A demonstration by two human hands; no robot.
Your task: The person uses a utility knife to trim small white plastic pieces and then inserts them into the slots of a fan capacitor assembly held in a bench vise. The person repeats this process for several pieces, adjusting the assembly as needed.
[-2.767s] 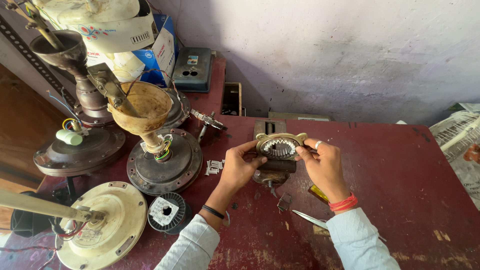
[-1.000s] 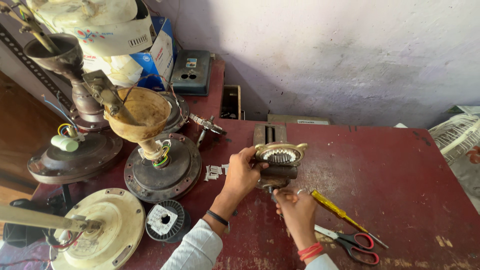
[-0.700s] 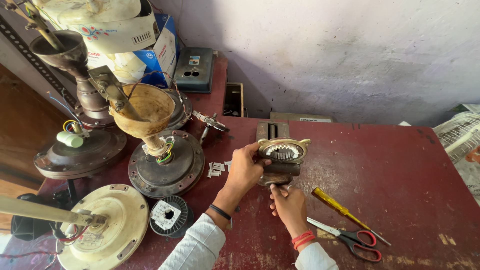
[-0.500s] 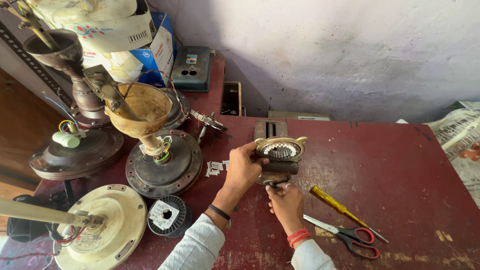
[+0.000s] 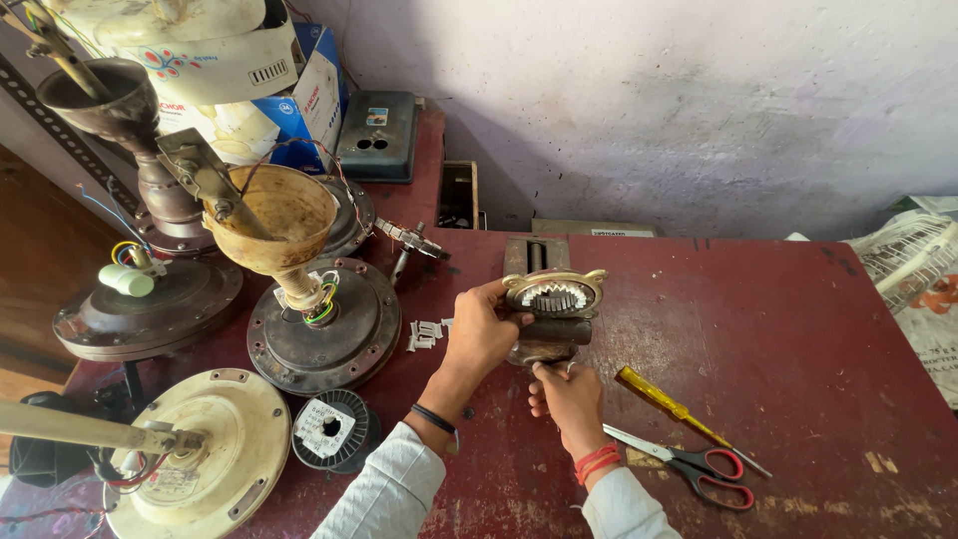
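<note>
Item: small brass-coloured motor stator with a toothed steel ring inside (image 5: 555, 295), mounted on a dark metal block, standing near the middle of the dark red wooden table (image 5: 798, 339), toward its back edge. Left hand (image 5: 481, 332) grips the ring's left side; right hand (image 5: 567, 395) closes on the block's underside (fingers partly hidden). Beside it: yellow-handled screwdriver (image 5: 669, 403), red-handled scissors (image 5: 689, 467). Packaging: blue-and-white cardboard box (image 5: 311, 92), back left corner; dark grey metal box with small coloured label (image 5: 377, 136) next to it.
</note>
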